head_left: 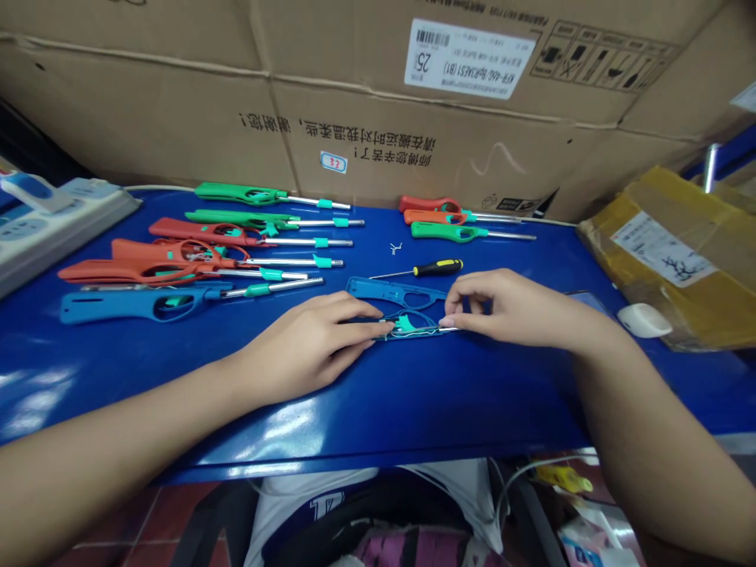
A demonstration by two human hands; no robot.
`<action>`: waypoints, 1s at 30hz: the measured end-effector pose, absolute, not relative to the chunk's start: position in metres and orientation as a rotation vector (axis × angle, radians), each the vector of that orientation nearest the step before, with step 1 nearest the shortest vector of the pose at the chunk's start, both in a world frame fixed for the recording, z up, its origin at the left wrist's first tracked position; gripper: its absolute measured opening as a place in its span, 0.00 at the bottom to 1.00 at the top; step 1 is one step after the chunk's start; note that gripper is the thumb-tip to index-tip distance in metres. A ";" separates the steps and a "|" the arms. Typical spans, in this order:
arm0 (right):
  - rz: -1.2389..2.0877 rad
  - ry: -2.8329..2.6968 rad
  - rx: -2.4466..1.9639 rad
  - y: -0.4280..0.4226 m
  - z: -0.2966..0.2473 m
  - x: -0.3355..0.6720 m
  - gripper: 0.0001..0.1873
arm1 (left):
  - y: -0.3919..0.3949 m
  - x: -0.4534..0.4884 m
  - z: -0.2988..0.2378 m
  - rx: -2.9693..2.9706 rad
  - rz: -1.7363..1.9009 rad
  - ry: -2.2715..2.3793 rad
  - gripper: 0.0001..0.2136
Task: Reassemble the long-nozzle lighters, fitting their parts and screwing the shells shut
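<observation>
An opened blue utility lighter (407, 334) lies in front of me, its teal trigger (404, 322) and thin wires exposed. My left hand (310, 340) grips its handle end, with the fingers close together over it. At the other end, my right hand (502, 305) has thumb and forefinger pinched on the lighter's metal tube (449, 328). Just behind lies the loose blue shell half (383, 290), its far end partly covered by my right hand. Beyond that rests a black and yellow screwdriver (440, 268).
Several red, green and blue lighters (194, 232) lie at the left, and three more (449, 230) at the back. Small white pieces (395, 249) sit near the screwdriver. A power strip (64, 224), large cardboard box (331, 94), taped carton (679, 252) and white earbud case (643, 320) surround the blue table (472, 409).
</observation>
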State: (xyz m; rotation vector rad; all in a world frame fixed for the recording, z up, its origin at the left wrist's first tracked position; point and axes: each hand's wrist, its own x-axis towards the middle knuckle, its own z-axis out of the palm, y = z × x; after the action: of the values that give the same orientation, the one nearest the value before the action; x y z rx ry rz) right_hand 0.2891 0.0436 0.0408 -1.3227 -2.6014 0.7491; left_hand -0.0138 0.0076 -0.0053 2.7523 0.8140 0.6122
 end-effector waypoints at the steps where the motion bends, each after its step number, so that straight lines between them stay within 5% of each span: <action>1: 0.762 -2.603 -1.325 0.044 0.038 0.287 0.15 | 0.008 -0.014 -0.005 2.775 0.597 0.806 0.16; 12: 0.828 -2.563 -1.130 0.039 0.031 0.273 0.03 | 0.008 -0.013 -0.006 2.861 0.517 0.808 0.17; 30: 0.858 -2.577 -1.148 0.036 0.027 0.269 0.06 | 0.007 -0.011 -0.006 2.954 0.359 0.821 0.25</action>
State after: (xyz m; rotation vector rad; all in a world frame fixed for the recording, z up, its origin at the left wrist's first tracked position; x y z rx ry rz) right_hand 0.2689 0.0355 0.0275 -1.1485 -2.5772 0.8580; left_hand -0.0113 0.0075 -0.0055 2.9540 0.8208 0.3589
